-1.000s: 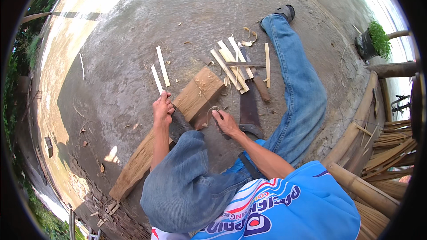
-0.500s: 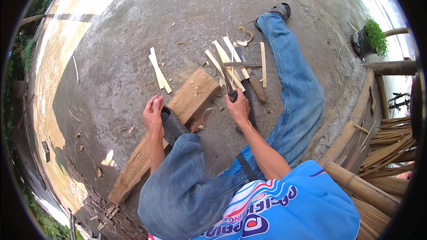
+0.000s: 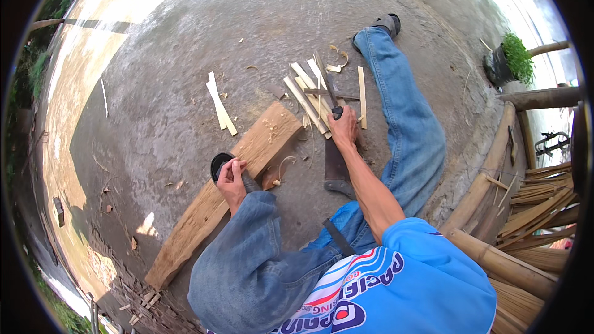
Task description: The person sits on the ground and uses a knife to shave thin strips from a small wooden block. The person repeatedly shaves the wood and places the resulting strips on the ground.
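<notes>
My right hand is closed round the black handle of a knife. The knife's long blade points away from me over a loose bunch of pale wooden strips. A dark, wide blade lies on the ground beside my right wrist. My left hand is by my sandalled left foot, thumb and fingertips pinched together; what they hold, if anything, is too small to name. Under that foot runs a thick wooden beam with shavings on its far end.
Two crossed pale strips lie left of the beam, and a single strip lies near my outstretched right leg. Curled shavings are scattered on the concrete. Bamboo rails, stacked split sticks and a potted plant stand at right.
My right hand has carried the knife forward and slightly right, over the strips. My left hand has moved lower and right, closer to the beam, its fingers now pinched.
</notes>
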`<control>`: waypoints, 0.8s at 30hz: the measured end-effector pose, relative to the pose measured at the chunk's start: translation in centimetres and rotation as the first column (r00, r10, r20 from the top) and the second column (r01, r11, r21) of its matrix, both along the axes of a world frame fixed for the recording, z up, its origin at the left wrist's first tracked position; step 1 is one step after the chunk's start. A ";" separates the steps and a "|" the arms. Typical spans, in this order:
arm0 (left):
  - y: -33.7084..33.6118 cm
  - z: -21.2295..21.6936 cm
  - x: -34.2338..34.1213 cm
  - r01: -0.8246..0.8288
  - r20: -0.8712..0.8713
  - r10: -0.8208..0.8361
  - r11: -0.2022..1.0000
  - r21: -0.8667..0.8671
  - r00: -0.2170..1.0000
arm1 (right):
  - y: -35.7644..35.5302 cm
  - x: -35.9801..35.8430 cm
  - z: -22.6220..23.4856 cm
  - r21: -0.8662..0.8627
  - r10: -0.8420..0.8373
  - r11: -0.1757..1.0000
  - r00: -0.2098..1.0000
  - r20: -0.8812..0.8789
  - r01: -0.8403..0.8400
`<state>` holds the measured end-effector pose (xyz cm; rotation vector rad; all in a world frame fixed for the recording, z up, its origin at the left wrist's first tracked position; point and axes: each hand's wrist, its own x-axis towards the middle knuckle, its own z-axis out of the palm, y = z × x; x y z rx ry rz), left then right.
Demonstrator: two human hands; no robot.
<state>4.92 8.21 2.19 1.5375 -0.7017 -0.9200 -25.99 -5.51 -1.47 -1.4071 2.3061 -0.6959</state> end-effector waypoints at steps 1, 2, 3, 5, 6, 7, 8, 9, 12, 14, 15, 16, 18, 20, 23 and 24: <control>0.1 -0.1 0.1 0.002 0.010 -0.002 1.000 0.003 1.000 | -0.1 -0.1 0.2 0.017 0.013 1.000 1.000 0.012 -0.013; 0.2 -0.2 0.3 0.006 0.018 -0.006 1.000 0.006 1.000 | -0.3 -0.4 0.4 0.033 0.024 0.999 0.999 0.023 -0.025; 0.2 -0.3 0.4 0.011 0.026 -0.011 1.000 0.009 1.000 | -0.5 -0.8 0.6 0.049 0.034 0.998 0.999 0.033 -0.035; 0.5 0.0 0.6 -0.002 0.033 0.001 1.000 0.021 0.999 | -0.9 -1.2 2.2 0.120 0.041 0.992 0.996 0.078 -0.050; 0.6 0.0 0.8 -0.011 0.038 0.010 1.000 0.028 0.999 | -0.9 -1.2 3.1 0.107 0.022 0.994 0.995 0.093 -0.032; 0.6 0.2 0.8 -0.016 0.035 0.015 1.000 0.022 0.999 | -0.9 -1.4 3.7 0.092 0.000 0.996 0.994 0.108 -0.010; 0.6 0.2 0.7 -0.017 0.032 0.016 1.000 0.018 0.999 | -1.2 -2.3 3.1 0.050 -0.032 0.998 0.995 0.095 0.027; 0.7 0.2 0.7 -0.022 0.031 0.021 1.000 0.014 0.999 | -1.8 -3.2 2.4 0.082 -0.078 0.994 0.994 0.080 0.072; 0.7 0.5 0.7 -0.025 0.028 0.024 0.999 0.021 0.999 | -3.6 -6.2 -0.2 0.144 -0.165 0.976 0.986 0.001 0.163; 0.1 0.3 0.2 0.006 0.020 -0.007 1.000 0.022 1.000 | -4.4 -9.6 -2.4 0.131 -0.170 0.974 0.979 -0.109 0.184; 0.0 0.1 0.0 0.014 0.019 -0.014 1.000 0.027 1.000 | -4.2 -10.7 -3.9 0.079 -0.162 0.981 0.975 -0.152 0.175; 0.1 0.1 0.2 0.004 0.016 -0.004 1.000 0.028 1.000 | -4.1 -10.7 -4.7 0.031 -0.144 0.988 0.972 -0.185 0.152; 0.3 0.2 0.3 -0.010 0.006 0.010 1.000 0.029 1.000 | -4.1 -10.9 -6.1 0.051 -0.125 0.989 0.976 -0.178 0.136; 0.4 0.3 0.5 -0.017 0.020 0.016 0.999 0.029 1.000 | -3.9 -10.3 -6.9 0.024 -0.093 0.995 0.974 -0.208 0.100; 0.4 -0.1 0.5 0.006 0.025 -0.006 1.000 0.029 1.000 | -3.9 -11.3 -7.5 0.012 -0.083 0.996 0.972 -0.220 0.088; 0.3 -0.3 0.4 0.020 0.023 -0.021 0.999 0.028 1.000 | -3.8 -12.0 -7.6 0.012 -0.088 0.996 0.971 -0.221 0.093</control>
